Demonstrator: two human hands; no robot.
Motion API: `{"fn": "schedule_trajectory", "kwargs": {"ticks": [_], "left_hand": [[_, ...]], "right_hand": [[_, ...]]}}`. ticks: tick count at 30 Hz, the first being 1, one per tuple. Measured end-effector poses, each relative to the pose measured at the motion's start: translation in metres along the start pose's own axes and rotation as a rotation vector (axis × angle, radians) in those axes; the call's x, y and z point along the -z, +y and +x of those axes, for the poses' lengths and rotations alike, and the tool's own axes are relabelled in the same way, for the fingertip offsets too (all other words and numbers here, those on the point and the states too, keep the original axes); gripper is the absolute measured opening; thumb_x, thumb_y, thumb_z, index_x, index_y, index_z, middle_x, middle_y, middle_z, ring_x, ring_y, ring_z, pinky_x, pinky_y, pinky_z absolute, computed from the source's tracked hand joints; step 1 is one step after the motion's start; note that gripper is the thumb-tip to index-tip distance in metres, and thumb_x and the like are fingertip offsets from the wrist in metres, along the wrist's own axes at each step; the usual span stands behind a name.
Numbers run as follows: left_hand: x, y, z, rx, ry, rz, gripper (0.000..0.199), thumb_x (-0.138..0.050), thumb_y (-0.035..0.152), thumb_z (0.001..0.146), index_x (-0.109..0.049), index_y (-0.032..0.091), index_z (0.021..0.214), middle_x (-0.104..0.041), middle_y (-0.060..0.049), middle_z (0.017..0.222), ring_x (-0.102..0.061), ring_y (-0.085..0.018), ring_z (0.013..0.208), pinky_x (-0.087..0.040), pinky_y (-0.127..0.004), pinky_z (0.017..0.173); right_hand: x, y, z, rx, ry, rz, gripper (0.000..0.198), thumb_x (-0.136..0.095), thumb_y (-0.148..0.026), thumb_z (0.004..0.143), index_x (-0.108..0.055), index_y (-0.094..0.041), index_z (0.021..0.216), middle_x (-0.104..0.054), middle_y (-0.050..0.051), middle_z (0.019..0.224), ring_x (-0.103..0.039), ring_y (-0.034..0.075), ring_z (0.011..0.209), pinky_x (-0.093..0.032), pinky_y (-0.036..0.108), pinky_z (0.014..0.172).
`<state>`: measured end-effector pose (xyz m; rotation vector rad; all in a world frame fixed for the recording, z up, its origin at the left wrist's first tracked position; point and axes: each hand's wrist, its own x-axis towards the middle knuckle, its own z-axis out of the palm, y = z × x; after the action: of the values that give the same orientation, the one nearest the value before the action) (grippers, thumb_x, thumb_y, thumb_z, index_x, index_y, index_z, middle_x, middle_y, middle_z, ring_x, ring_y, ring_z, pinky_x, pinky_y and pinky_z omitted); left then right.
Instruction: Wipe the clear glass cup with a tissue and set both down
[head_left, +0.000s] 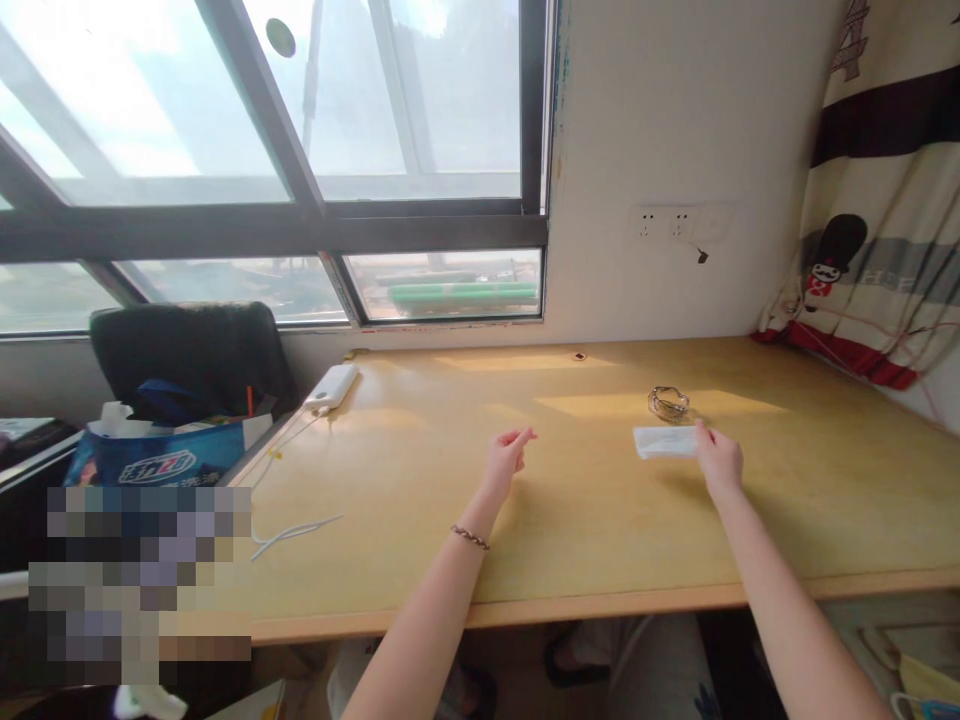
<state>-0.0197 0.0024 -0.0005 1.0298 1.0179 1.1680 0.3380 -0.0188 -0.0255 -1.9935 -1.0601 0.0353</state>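
My right hand pinches one end of a flat, white, oblong packet between thumb and fingers. It is held level over the table, and I cannot tell what is inside. My left hand is apart from the packet, above the middle of the table. Its fingers are closed in a pinch; anything between them is hidden or too small to see. A braided bracelet circles my left wrist. Just behind the packet lies a dark, shiny, ring-shaped thing.
The yellow wooden table meets a wall with sockets. A white power bank-like box with a white cable lies at left. Beyond the left edge are a blue bag and black chair. A curtain hangs at right.
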Motion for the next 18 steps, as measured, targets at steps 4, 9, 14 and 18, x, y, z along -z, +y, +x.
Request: {"fn": "schedule_trajectory", "kwargs": {"ticks": [4, 9, 14, 18], "left_hand": [[-0.001, 0.002, -0.002, 0.007, -0.02, 0.004, 0.044, -0.058, 0.056, 0.064, -0.051, 0.014, 0.053, -0.021, 0.01, 0.037, -0.016, -0.002, 0.034, -0.011, -0.02, 0.038], [0.002, 0.001, -0.001, -0.013, -0.003, 0.021, 0.045, -0.057, 0.056, 0.064, -0.05, 0.014, 0.051, -0.021, 0.01, 0.036, -0.018, -0.002, 0.034, -0.014, -0.02, 0.039], [0.002, -0.001, 0.0, -0.007, -0.02, -0.019, 0.042, -0.057, 0.054, 0.064, -0.05, 0.014, 0.052, -0.022, 0.01, 0.037, -0.017, -0.002, 0.034, -0.013, -0.02, 0.039], [-0.001, -0.002, -0.001, -0.038, -0.021, 0.011, 0.042, -0.054, 0.055, 0.066, -0.051, 0.015, 0.056, -0.026, 0.009, 0.036, -0.022, -0.003, 0.034, -0.018, -0.021, 0.04]], "right_hand": [[0.028, 0.042, 0.018, -0.031, -0.141, -0.273, 0.05, -0.035, -0.057, 0.075, -0.063, -0.017, 0.061, -0.061, 0.013, 0.06, -0.05, 0.022, 0.053, -0.033, 0.03, 0.049], [0.037, 0.057, 0.015, -0.023, -0.187, -0.509, 0.047, -0.037, -0.052, 0.078, -0.066, -0.015, 0.08, -0.063, 0.018, 0.075, -0.056, 0.028, 0.068, -0.037, 0.036, 0.059], [0.023, 0.004, -0.009, 0.193, 0.158, -0.471, 0.044, -0.047, -0.044, 0.076, -0.059, -0.007, 0.096, -0.056, 0.024, 0.1, -0.05, 0.034, 0.093, -0.035, 0.044, 0.076], [-0.007, -0.085, -0.05, 0.541, 0.078, -0.039, 0.028, -0.041, -0.035, 0.082, -0.056, -0.014, 0.095, -0.059, 0.014, 0.094, -0.051, 0.025, 0.094, -0.035, 0.038, 0.084]]}}
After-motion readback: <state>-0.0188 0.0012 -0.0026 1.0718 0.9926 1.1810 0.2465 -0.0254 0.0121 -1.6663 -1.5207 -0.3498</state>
